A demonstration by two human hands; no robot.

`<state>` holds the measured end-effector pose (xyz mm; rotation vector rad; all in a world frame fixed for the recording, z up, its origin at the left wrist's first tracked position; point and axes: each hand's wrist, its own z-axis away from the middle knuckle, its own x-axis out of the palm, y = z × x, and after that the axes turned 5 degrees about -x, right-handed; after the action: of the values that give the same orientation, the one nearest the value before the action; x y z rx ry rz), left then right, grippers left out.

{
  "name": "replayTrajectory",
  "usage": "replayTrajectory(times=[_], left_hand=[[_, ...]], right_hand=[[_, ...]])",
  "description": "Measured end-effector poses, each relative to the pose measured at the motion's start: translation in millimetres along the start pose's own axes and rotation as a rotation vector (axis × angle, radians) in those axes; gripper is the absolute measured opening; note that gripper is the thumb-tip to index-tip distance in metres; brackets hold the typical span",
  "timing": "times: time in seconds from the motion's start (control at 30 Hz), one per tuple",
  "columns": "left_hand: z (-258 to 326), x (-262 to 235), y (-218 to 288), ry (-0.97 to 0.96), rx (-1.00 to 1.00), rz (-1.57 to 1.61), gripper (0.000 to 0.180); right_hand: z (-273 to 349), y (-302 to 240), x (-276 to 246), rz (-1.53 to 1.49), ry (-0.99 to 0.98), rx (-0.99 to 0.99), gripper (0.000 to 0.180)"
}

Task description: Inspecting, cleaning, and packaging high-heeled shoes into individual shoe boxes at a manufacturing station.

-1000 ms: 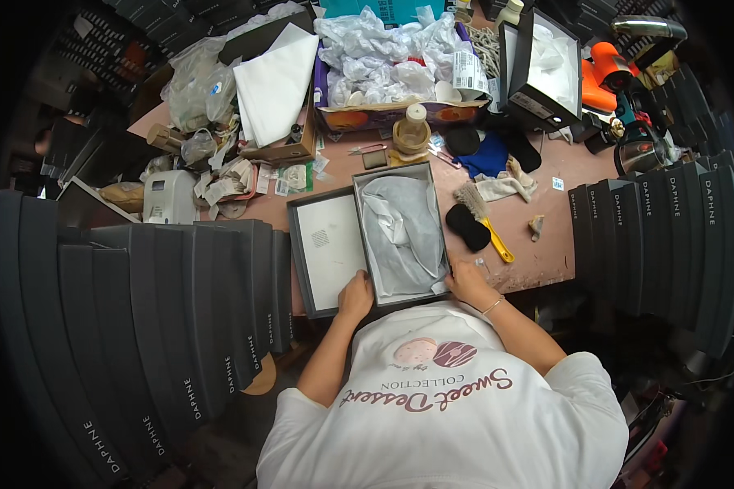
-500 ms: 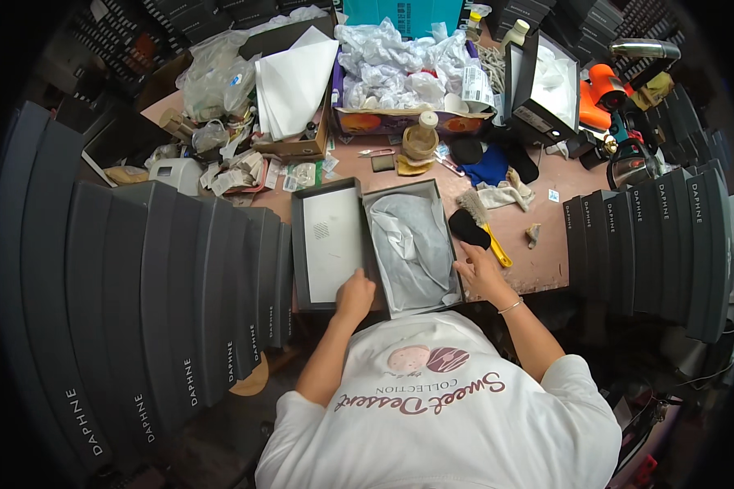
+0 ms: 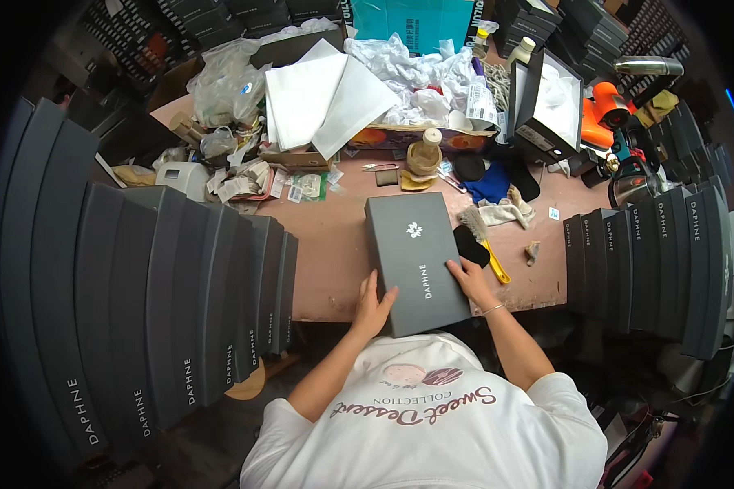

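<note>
A dark grey lidded box (image 3: pixel 416 257) lies shut on the brown worktable (image 3: pixel 334 253), right in front of me. My left hand (image 3: pixel 373 308) grips its near left corner, fingers spread along the side. My right hand (image 3: pixel 467 279) rests flat on the lid's right edge near the front. A small pale emblem and pale lettering mark the lid.
Rows of upright dark grey boxes (image 3: pixel 163 310) stand at my left, and a second row (image 3: pixel 652 261) at my right. A brush with a yellow handle (image 3: pixel 483 242) lies just right of the box. Crumpled white paper (image 3: pixel 416 73), white sheets (image 3: pixel 322 94) and an open box (image 3: pixel 546 98) crowd the far table.
The box lay open with its lid beside it and pale wrapping inside; now the lid is on and the box is shut. My hands moved onto its near corners.
</note>
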<state>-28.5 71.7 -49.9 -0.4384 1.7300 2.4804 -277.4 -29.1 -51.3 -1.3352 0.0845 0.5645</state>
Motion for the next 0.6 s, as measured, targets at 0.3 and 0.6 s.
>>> replayTrajectory(times=[0.3,0.6], left_hand=[[-35,-36,-28,-0.540,-0.637,0.343,0.068],[1,7,110,-0.616,-0.154,0.896,0.061]], right_hand=[[21,11,39,-0.226,0.055,0.213,0.053],[102,-129,-77,-0.694,0.210,-0.454,0.086]])
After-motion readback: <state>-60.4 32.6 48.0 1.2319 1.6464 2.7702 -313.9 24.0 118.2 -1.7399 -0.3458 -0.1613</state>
